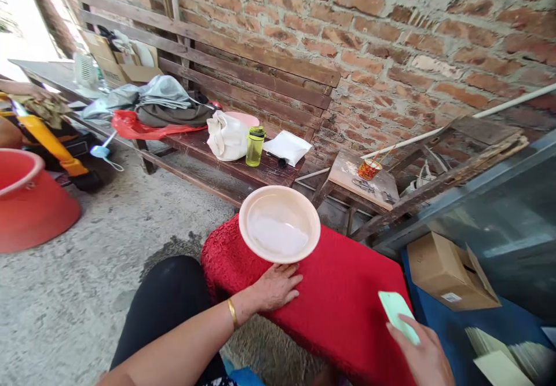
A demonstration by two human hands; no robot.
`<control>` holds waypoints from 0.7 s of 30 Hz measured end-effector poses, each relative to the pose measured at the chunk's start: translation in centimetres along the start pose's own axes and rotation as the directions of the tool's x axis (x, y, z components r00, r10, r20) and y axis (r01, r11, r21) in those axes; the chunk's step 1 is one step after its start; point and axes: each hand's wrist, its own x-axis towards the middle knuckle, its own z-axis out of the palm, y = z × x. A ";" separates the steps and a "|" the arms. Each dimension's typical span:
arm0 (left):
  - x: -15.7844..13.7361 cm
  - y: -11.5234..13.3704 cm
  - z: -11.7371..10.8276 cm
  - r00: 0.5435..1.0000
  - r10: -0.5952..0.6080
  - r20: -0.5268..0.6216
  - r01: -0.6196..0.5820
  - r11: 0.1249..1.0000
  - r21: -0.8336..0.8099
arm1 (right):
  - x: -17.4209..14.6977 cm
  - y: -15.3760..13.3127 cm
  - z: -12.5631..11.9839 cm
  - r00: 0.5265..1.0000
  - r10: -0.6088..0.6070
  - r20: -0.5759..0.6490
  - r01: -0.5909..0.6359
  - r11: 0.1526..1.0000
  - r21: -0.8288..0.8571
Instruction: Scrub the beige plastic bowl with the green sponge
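A cream-coloured plastic basin (316, 229), with whitish, cloudy liquid inside, stands on the red cloth (343, 284) that covers a low table or bench. My left hand (278, 287), with a gold bangle at the wrist, rests on the cloth just in front of the basin. Its fingers are spread near or against the basin's lower rim, and nothing is in them. Over the right part of the cloth, my right hand (423, 348) grips a flat, oblong mint-green piece (395, 308) with rounded corners. Its exact kind I cannot make out.
A wooden bench (278, 168) bears a green bottle (255, 145), a white bag (228, 135) and folded clothes (167, 105). Right of it, a wooden stool (347, 171) holds a patterned cup (369, 168). A cardboard box (447, 273) and red tub (35, 218) flank me.
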 end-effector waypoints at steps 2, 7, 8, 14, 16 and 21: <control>-0.2 -0.1 0.2 1.000 0.003 -0.014 -0.003 1.000 -0.007 | 2.4 -5.7 3.1 0.998 -0.067 0.012 0.066 0.996 0.066; -0.5 -0.1 0.7 0.999 -0.024 -0.031 0.024 1.000 -0.006 | 7.6 -16.6 10.4 0.964 -0.257 0.072 0.247 0.961 0.122; -0.5 -0.1 0.8 0.999 -0.025 -0.029 0.025 1.000 -0.002 | 8.3 -17.9 11.5 0.953 -0.290 0.082 0.279 0.952 0.128; -0.9 -0.4 2.0 0.998 -0.042 -0.041 0.042 0.999 -0.002 | 11.7 -17.6 13.8 0.930 -0.342 0.134 0.333 0.939 0.081; -1.0 -0.4 2.3 0.998 -0.048 -0.047 0.048 0.999 -0.003 | 13.1 -14.4 12.1 0.955 -0.274 0.113 0.272 0.962 0.033; -1.0 -0.3 2.5 0.998 -0.052 -0.045 0.052 0.999 0.014 | 15.4 -3.4 4.0 0.998 -0.007 -0.061 0.000 0.993 -0.117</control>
